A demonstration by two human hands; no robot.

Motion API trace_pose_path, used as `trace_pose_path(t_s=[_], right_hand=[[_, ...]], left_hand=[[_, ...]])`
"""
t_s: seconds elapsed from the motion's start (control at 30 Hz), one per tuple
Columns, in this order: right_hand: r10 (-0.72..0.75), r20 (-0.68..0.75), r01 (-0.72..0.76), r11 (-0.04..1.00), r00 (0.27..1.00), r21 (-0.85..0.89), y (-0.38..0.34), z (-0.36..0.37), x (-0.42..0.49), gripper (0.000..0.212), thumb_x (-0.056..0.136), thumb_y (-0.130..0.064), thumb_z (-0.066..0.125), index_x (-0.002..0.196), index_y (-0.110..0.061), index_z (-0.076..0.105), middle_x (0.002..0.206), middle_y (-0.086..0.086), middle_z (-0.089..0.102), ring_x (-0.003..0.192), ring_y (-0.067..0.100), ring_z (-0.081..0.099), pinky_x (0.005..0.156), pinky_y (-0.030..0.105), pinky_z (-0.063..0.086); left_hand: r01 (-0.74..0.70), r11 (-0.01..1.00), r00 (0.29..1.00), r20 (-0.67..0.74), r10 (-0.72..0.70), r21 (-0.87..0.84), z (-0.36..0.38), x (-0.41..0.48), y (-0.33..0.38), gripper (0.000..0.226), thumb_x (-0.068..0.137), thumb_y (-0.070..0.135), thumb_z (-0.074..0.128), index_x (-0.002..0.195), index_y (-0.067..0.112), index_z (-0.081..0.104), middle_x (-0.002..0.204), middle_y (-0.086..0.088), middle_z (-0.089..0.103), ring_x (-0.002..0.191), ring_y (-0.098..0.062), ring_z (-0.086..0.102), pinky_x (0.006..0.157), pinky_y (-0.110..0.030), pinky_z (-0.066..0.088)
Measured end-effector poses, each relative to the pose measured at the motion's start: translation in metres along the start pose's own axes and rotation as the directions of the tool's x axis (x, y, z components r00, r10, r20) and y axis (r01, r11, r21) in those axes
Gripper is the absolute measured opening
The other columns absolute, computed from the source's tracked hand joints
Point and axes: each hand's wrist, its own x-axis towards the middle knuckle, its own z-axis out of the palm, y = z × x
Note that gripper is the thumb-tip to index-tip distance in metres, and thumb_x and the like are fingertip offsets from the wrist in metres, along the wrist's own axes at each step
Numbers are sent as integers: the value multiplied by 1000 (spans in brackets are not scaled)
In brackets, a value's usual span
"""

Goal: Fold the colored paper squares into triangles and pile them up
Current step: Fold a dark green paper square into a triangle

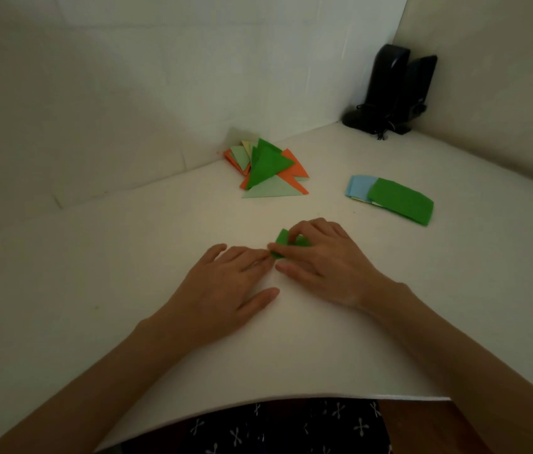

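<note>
Two hands crease a green paper on the white table.

The left hand lies flat with straight fingers, and the right hand has its fingers curled down. At 1 o'clock from the hands is the stack of unfolded squares, green on top and blue below. At 12 o'clock is the pile of folded triangles. There is no container: both lie on the bare table. The green paper square sits at the table's middle, pinched under the right fingers, with the left fingertips touching its edge. How far it is folded is hard to see. To fold well, I think the corners should meet exactly before the crease is pressed.
</note>
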Motion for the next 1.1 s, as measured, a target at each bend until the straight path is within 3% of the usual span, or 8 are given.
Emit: trace_pose_path(t_s=[0.23, 0.33, 0.43, 0.53, 0.67, 0.77, 0.97, 1.1], right_hand=[[150, -8, -150, 986, 989, -67, 17, -4, 11, 70, 84, -64, 3, 133, -43, 48, 132, -8, 45, 122, 18, 33, 97, 30, 22], [272, -21, -273, 960, 962, -54, 32, -5, 11, 63, 91, -64, 15, 142, -35, 38, 148, -5, 34, 135, 19, 25, 109, 33, 15], [504, -123, -507, 862, 855, 9, 66, -9, 4, 56, 97, -44, 40, 146, -19, 32, 151, 8, 31, 138, 26, 26, 113, 35, 14], [667, -145, -666, 743, 731, 61, 102, -12, -12, 58, 94, -34, 49, 143, -6, 33, 148, 17, 34, 136, 31, 30, 113, 40, 20], [766, -26, -762, 642, 643, 90, 119, -15, -30, 57, 94, -41, 48, 138, -5, 40, 143, 17, 41, 130, 32, 39, 110, 45, 27], [756, -72, -744, 654, 651, 138, 117, -16, -38, 42, 94, -41, 49, 121, -9, 56, 126, 16, 57, 114, 33, 53, 105, 43, 33], [602, -294, -646, 760, 742, -74, 110, -13, -42, 28, 99, -22, 43, 104, -7, 66, 104, 17, 65, 91, 38, 59, 82, 39, 41], [434, -509, -519, 855, 744, -29, 99, -15, -35, 18, 93, -11, 51, 89, -2, 66, 78, 19, 65, 59, 38, 59, 55, 38, 48]], left_hand=[[33, 999, 999, -24, -33, -3, 1, 1, 5, 53, 92, 49, 30, 116, 16, 64, 117, 1, 64, 102, -17, 61, 94, -39, 45], [60, 998, 998, -35, -59, 18, 1, 6, 7, 55, 91, 51, 29, 111, 16, 66, 113, 1, 65, 101, -17, 62, 95, -40, 44], [145, 988, 989, 10, -145, 52, -3, 24, 3, 67, 88, 56, 18, 113, 14, 64, 116, -1, 64, 107, -20, 59, 100, -43, 38], [247, 964, 964, 77, -255, 95, -3, 49, -9, 84, 80, 60, -3, 124, 17, 54, 129, 1, 54, 120, -19, 47, 107, -41, 23], [300, 940, 947, 63, -314, 163, 6, 71, -25, 71, 89, 58, 6, 122, 16, 52, 130, 0, 51, 120, -20, 45, 106, -40, 22], [332, 931, 938, 51, -343, 151, 9, 78, -28, 57, 96, 52, 19, 121, 14, 53, 128, -3, 51, 118, -22, 46, 104, -40, 24], [389, 912, 919, 22, -395, 129, 10, 79, -23, 54, 97, 48, 28, 129, 10, 47, 135, -7, 46, 124, -24, 40, 108, -41, 19], [262, 964, 930, -251, -267, -55, 10, 69, -14, 56, 91, 43, 32, 116, 2, 60, 120, -16, 58, 108, -32, 55, 95, -41, 40]])
